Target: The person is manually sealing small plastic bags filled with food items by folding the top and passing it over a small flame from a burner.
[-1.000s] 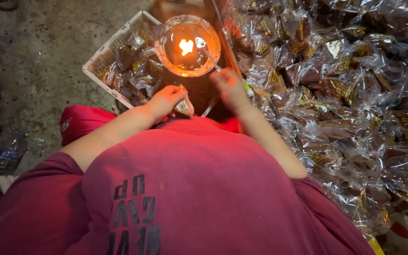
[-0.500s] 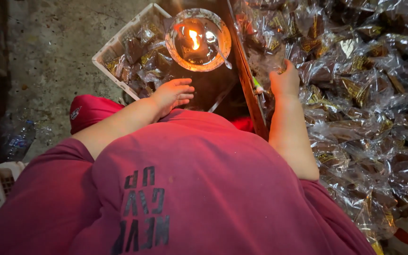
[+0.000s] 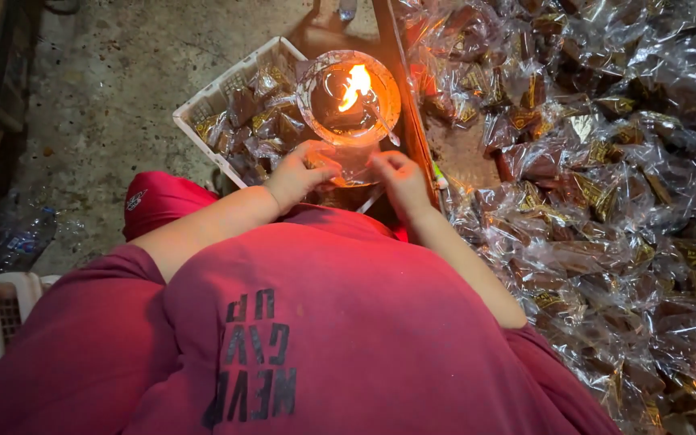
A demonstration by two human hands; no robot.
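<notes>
Together, both hands pinch a clear wrapper (image 3: 354, 171).

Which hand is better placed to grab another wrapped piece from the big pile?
Probably the right hand: the pile of wrapped pieces lies on its side, just past the wooden edge. The left hand sits by the white basket instead.
</notes>
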